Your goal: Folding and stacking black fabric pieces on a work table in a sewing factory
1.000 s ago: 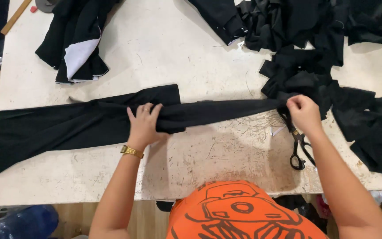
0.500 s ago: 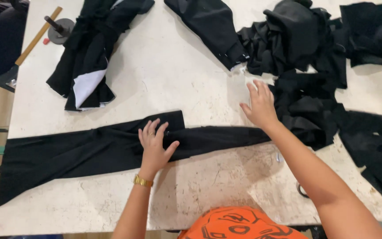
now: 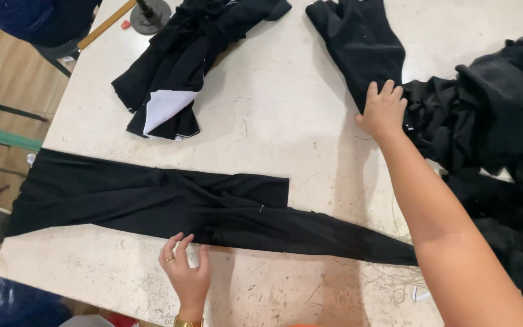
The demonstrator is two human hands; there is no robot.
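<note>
I am resting my open left hand (image 3: 187, 275) at the near edge of the long black fabric strip (image 3: 171, 203) running left to right, while my flat, empty right hand (image 3: 384, 110) is touching the far black fabric piece (image 3: 358, 42).

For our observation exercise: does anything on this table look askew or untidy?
Yes. The long black fabric strip is bunched and twisted mid-length. Loose black pieces lie heaped at the right edge, and a folded bundle shows white lining.
</note>
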